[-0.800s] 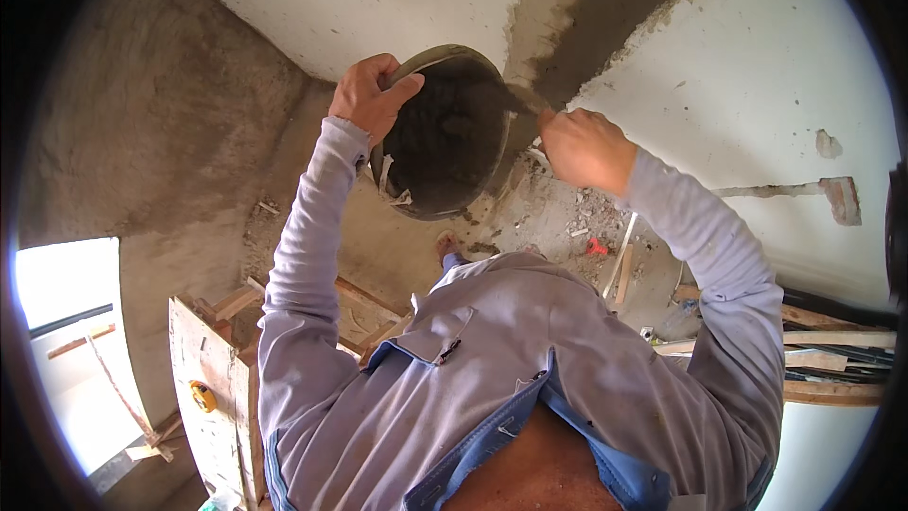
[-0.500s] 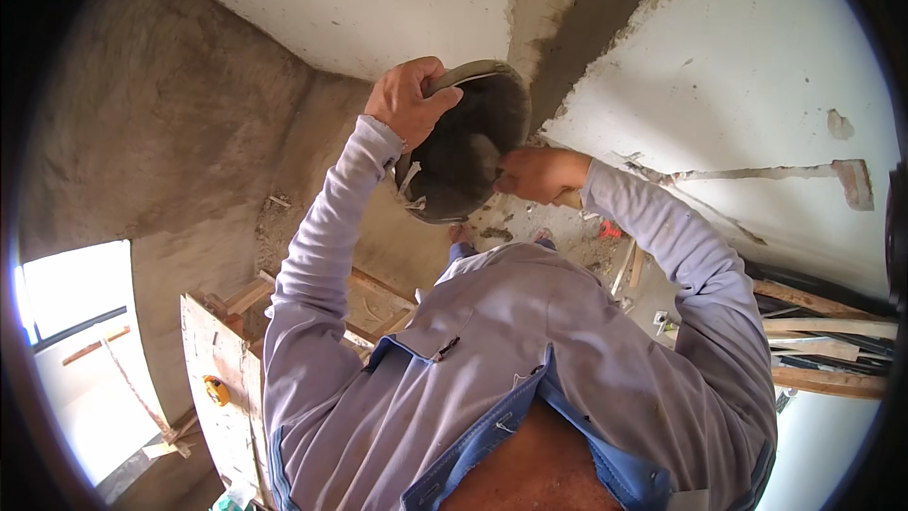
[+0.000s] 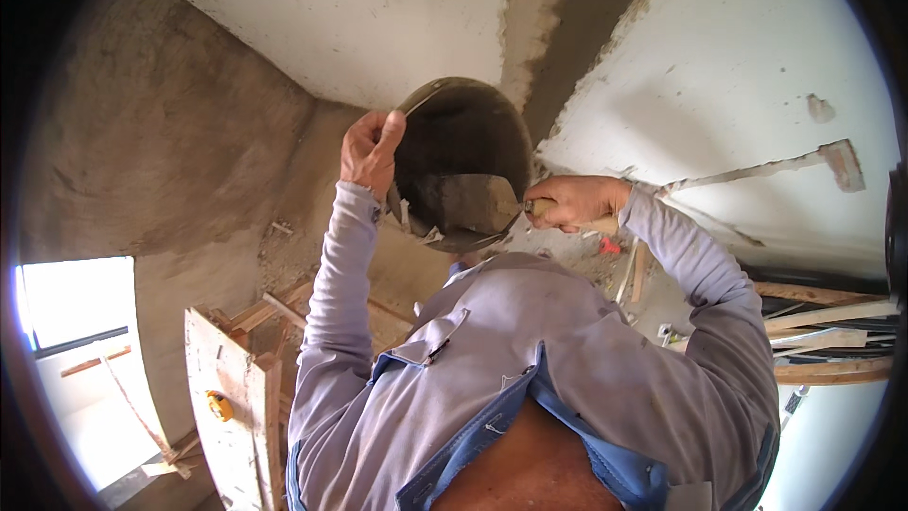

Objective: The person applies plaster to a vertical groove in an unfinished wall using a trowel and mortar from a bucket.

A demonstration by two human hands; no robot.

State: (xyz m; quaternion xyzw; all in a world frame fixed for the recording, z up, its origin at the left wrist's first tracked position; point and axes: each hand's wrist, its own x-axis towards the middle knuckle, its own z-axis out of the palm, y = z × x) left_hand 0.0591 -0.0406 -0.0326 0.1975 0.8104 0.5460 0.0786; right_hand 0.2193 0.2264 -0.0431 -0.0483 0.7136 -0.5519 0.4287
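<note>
A round dark bucket (image 3: 462,123), smeared with dark grey mortar inside, is tipped toward me near the middle of the view. My left hand (image 3: 371,149) is closed on the left side of its rim. My right hand (image 3: 577,199) grips the pale handle of a trowel. The trowel's flat, dirty blade (image 3: 482,194) lies across the lower part of the bucket's inside. Torn pale scraps cling to the bucket's lower left edge.
White walls (image 3: 719,57) with a grey mortar strip surround a brown plastered wall (image 3: 161,114). A wooden stand (image 3: 227,378) holds a yellow tape measure (image 3: 218,405) at lower left, beside a bright window. Boards (image 3: 832,317) lie at right. Rubble and a red object (image 3: 607,245) are on the floor.
My right hand has come down and right, with the trowel blade now showing inside the bucket. The bucket and my left hand have moved down.
</note>
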